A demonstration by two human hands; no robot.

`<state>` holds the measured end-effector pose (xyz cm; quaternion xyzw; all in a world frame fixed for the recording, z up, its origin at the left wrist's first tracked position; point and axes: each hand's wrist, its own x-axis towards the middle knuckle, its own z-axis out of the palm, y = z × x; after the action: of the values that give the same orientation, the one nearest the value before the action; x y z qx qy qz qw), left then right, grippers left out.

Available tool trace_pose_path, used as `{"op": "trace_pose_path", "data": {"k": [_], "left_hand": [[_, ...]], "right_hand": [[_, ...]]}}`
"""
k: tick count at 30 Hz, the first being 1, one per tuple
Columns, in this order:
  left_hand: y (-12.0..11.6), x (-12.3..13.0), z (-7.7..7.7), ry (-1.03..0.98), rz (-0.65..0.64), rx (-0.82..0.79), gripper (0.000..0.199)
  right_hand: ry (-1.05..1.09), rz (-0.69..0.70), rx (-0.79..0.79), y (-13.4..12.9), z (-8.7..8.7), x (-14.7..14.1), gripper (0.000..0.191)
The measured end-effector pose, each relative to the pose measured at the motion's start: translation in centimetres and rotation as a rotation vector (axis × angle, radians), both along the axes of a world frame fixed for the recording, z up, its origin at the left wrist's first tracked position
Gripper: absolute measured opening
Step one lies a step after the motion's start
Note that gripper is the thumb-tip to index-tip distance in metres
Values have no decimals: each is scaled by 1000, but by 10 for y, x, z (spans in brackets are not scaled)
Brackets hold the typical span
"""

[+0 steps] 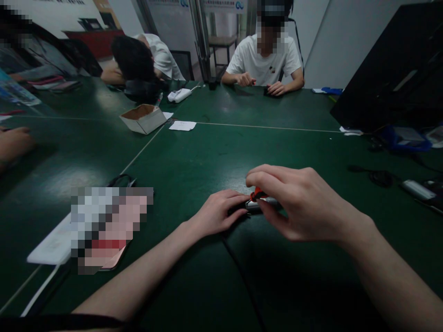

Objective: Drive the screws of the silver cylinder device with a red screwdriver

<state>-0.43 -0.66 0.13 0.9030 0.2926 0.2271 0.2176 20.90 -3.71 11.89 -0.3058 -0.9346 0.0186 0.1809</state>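
**Over a green table [214, 152], two hands meet at one small dark device [254, 206]**

Just off the middle of the view, towards 4 o'clock, the device lies flat on the table. It is dark with a silvery side, and its long axis runs roughly from 9 to 3 o'clock. The fingers hide both its ends, so its full shape is unclear.

The left hand [218, 211] is at its 9 o'clock end, thumb on the near side and fingers on the far side, gripping that end. From this hand, the device points towards 3 o'clock.

The right hand [297, 203] comes in from 4 o'clock, arched above the other half, so that the device lies at its 9 o'clock. Its thumb and fingers pinch an orange tool [256, 195] above the silvery side; whether the tool's tip touches is hidden. The left hand is the nearer, in contact; whether the right touches the device cannot be told.

A black cable [242, 272] runs from below the left hand towards 5 o'clock. At 8 o'clock lies a pink slab [119, 253], partly blurred out; at 10, an open box [147, 124]; at 1, a person [280, 55] sits opposite; at 2, a dark screen [384, 69] leans.
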Motion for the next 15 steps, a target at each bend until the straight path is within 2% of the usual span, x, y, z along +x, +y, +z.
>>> {"op": "trace_pose_path", "data": {"k": [5,15], "left_hand": [[0,0,1,23,6,-29,22],[0,-1,1,35,5,-14,24]], "right_hand": [[-1,-45,16,1,-2,1,22],[1,-51,33,2,-4,0,19]]}}
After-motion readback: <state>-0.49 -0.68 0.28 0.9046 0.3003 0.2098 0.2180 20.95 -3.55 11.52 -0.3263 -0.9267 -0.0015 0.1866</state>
